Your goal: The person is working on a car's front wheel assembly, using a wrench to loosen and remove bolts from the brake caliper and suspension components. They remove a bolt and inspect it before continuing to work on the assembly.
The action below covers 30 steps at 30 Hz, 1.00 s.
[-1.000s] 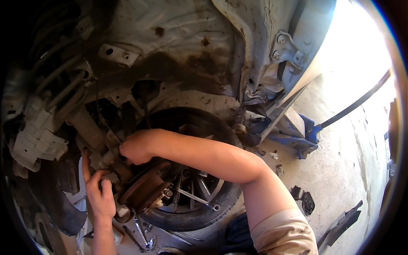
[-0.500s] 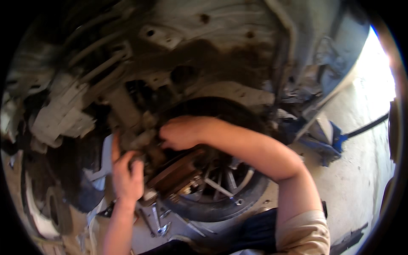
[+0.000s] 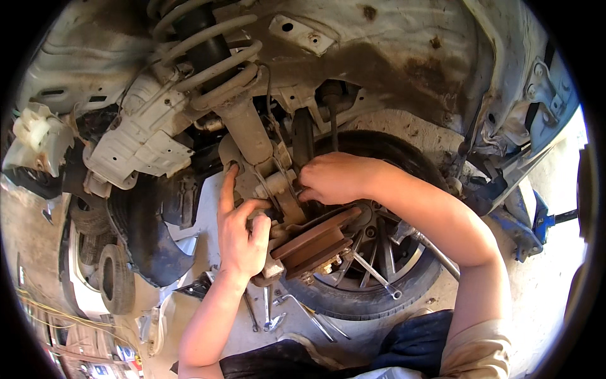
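Workshop floor (image 3: 536, 303) under a raised car, wheel arch overhead. Nearest: left hand (image 3: 243, 240) is partly spread, index straight up beside the strut's foot, other fingers bent; cannot tell if they grip anything. Rusty disc (image 3: 315, 246) sits just right of it. Right hand (image 3: 331, 179) is curled at the right side of the bracket (image 3: 278, 180); fingertips partly hidden, cannot tell what they pinch. Bracket is at the lower end of the strut (image 3: 247, 129), between the hands; spring (image 3: 221, 68) above. Wheel (image 3: 404, 292) lies flat on the floor behind the disc. Done well, the left hand likely steadies the joint while the right works by feel, light push only, fingertips clear of the bracket gap: the disc could swing and pinch.
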Tool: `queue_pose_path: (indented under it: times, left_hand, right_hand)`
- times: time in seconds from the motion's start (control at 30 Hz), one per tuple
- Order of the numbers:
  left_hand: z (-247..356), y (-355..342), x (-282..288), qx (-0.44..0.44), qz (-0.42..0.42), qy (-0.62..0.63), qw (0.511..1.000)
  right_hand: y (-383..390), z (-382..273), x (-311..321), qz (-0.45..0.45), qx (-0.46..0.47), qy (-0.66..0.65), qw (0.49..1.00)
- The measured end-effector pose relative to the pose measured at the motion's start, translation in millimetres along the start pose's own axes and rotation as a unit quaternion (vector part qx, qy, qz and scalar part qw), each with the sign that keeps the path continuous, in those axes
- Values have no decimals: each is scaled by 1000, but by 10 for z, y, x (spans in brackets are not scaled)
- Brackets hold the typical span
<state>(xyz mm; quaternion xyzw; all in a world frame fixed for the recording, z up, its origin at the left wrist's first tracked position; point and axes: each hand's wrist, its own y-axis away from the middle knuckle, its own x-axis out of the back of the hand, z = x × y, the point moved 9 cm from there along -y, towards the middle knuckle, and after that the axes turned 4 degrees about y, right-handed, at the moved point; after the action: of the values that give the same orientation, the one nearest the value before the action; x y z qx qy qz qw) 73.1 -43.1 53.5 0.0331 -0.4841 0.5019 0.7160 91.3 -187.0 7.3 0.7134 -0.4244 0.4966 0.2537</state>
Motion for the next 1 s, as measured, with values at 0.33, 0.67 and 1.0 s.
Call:
queue_pose_path:
  times: [0.33,0.67,1.0]
  left_hand:
    - [-7,-6,-2,-2,-5,1,1000]
    - [-9,-10,-5,-6,0,1,1000]
    - [-6,-7,15,-8,-1,-8,1000]
  right_hand:
    - [91,-68,66,131,48,65,988]
    - [33,-24,-8,105,36,70,991]
    - [9,-2,47,28,18,14,999]
